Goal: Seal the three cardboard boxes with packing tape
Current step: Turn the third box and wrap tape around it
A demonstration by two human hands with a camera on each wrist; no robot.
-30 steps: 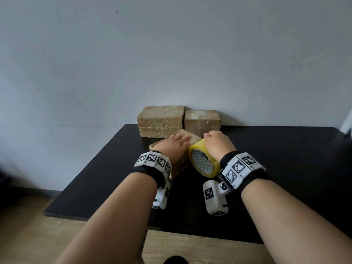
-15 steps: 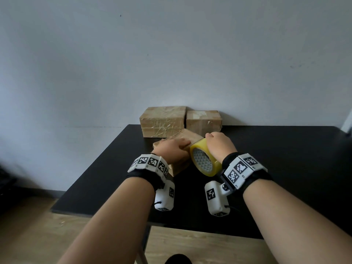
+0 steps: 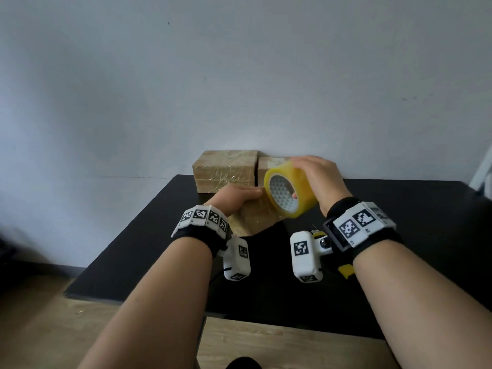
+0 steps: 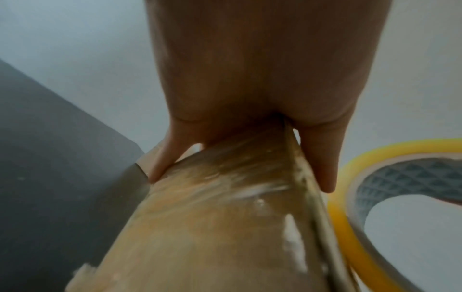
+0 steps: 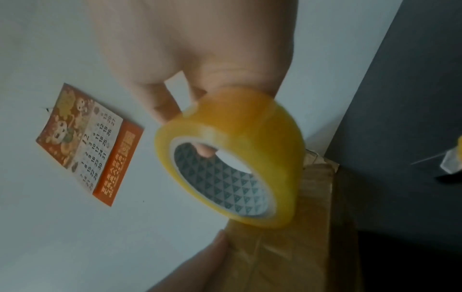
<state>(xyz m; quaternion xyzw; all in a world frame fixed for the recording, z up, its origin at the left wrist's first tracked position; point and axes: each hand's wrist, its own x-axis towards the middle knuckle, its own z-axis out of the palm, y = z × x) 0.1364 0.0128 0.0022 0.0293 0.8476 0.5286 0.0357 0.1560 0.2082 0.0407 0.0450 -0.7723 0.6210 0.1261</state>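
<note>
Overhead, right hand (image 3: 316,179) lifts tape roll (image 3: 290,193) above box (image 3: 253,217) edge.

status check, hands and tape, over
Left hand grips near box. Right hand holds tape roll raised above it. Two boxes against wall. Nothing blocking.

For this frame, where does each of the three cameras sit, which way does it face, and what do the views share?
Head: on the person's head, facing forward and down over the black table toward the wall; both forearms, left hand and right hand show.
Left wrist: looks along the left hand at the near cardboard box it holds.
Right wrist: looks along the right hand, whose grip holds the yellow tape roll; a wall calendar lies behind.
Shared: roll and near box appear in all three.
</note>
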